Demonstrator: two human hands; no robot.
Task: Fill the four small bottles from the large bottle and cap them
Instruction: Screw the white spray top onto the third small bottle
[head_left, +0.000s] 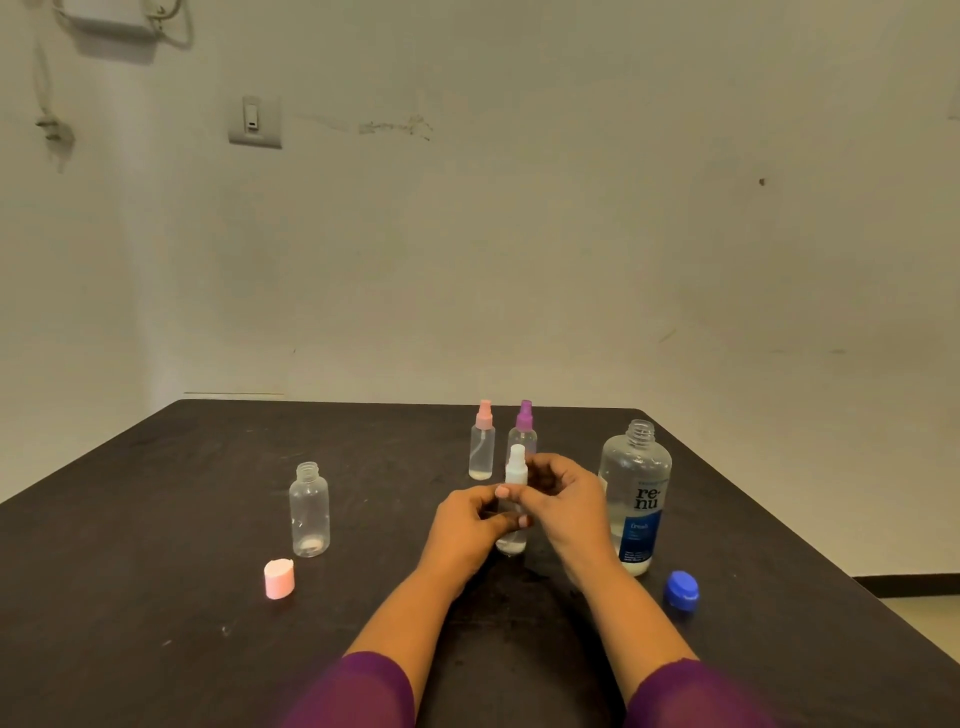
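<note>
At the middle of the dark table, the left hand wraps the body of a small clear spray bottle to steady it, base resting on the tabletop, while the right hand pinches its white spray cap, apparently to screw it on. Behind stand pink-capped and purple-capped spray bottles. To the left an uncapped small bottle waits beside its pink cap; the open Renu bottle and blue cap sit close at the right
</note>
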